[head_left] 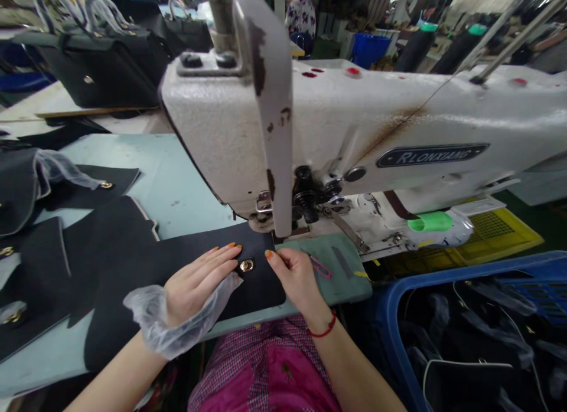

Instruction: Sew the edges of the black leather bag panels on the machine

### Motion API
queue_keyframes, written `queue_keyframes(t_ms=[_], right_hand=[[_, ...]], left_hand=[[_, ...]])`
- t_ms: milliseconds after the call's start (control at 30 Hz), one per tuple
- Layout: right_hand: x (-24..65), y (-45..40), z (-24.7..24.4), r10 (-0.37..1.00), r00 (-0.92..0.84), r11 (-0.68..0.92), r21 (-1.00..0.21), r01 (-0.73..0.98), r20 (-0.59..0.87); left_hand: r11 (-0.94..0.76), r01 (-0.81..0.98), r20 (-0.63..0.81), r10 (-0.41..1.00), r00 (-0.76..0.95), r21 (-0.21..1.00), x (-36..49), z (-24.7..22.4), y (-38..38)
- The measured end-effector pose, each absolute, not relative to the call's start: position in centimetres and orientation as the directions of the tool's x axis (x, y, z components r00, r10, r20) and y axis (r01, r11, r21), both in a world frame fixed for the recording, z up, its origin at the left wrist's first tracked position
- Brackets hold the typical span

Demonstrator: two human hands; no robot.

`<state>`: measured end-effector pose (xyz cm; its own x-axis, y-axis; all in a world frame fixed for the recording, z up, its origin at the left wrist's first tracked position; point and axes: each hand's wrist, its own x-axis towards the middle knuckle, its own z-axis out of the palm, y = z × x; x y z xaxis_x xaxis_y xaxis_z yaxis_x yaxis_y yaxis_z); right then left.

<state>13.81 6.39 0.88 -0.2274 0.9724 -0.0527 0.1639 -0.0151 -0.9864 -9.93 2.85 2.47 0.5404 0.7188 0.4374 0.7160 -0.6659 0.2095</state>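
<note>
1. Black panel: lay on the pale blue table near its front edge, one rear corner close below the sewing machine head.
2. Your left hand: open, palm down on the panel, fingertips just beside the gold clasp. Clear film hung around your wrist.
3. Your right hand: thumb on the panel's right edge, fingers curled; could not tell whether you pinched it.
4. Pink tool: lay toward the table's front right corner; blue basket stood beyond that corner.
</note>
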Motion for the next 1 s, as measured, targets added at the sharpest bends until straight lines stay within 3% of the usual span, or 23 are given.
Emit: queue_keyframes(t_ms=[233,400,567,733,833,1000], right_hand=[[13.4,7.7,1.1,0.973,-0.226,-0.012,-0.985,0.17,-0.051],[13.0,8.6,1.3,0.97,-0.236,-0.023,-0.985,0.172,-0.063],[13.4,7.6,1.6,0.971,-0.234,0.009,-0.979,0.203,-0.04],[14.7,4.8,1.0,0.952,-0.273,-0.096,-0.98,0.175,-0.142],[15.1,3.8,0.7,0.944,-0.285,-0.127,-0.98,0.155,-0.167],[15.3,4.0,1.6,0.92,-0.349,-0.169,-0.983,0.067,-0.181]], left_hand=[[-0.547,0.774,0.407,0.817,0.41,0.319,-9.4,2.7,3.4],[-0.576,0.779,0.486,0.77,0.413,0.25,-9.5,2.5,4.6],[-0.522,0.813,0.407,0.822,0.398,0.257,-9.8,2.5,5.4],[-0.571,0.791,0.48,0.77,0.421,0.221,-10.2,1.6,5.9],[-0.567,0.781,0.487,0.776,0.401,0.261,-10.4,1.3,6.3],[-0.462,0.817,0.327,0.875,0.357,0.345,-10.4,2.5,6.7]])
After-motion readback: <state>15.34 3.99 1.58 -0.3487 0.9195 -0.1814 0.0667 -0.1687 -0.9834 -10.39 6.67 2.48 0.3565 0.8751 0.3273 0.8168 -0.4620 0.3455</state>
